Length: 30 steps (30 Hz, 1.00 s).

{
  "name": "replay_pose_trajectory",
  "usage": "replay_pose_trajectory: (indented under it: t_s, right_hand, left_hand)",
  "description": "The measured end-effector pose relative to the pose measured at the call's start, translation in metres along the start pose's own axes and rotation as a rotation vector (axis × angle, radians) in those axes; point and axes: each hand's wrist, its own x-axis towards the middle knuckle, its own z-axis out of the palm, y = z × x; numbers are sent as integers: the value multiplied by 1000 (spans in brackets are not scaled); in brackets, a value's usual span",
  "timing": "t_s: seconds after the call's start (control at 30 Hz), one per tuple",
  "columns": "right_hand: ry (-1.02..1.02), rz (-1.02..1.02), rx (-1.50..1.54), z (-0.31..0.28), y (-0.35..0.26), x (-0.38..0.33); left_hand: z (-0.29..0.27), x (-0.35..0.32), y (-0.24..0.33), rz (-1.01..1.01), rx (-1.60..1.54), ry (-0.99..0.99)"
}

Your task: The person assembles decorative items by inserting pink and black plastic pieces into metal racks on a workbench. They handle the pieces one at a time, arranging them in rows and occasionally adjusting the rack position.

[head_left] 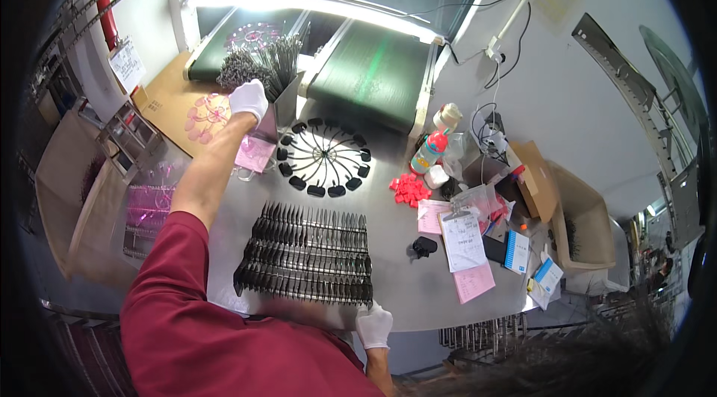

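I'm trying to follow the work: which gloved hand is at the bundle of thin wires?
The left hand, extended over the table to the thin wires; the right hand is by the near right corner of the rows of dark pieces.

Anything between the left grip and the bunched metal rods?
Nothing visible: the gloved left grip is right at the near side of the metal rods. Can't tell if it's holding any.

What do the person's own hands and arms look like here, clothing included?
The left hand and right hand wear white gloves ending around the wrists. The left arm has a maroon sleeve stopping near the elbow. Whether the right sleeve matches isn't clear.
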Motion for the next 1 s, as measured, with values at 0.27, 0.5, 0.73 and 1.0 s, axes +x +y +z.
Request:
replay_pose_trajectory:
  t_s: [0.27,0.5,0.73,1.0]
  right_hand:
    - [-60,22,5,-10,5,-15]
    - [-49,58,-94,-13,22,-1]
    - [-28,13,-29,-14,11,-11]
    - [-33,58,-7,-32,30,20]
  left_hand:
    - [5,-7,-31,142,-71,-134]
    - [9,-17,-9,29,-372,-27]
    - [-56,-30,-34,141,-356,97]
    - [-160,-202,-124,132,-1110,469]
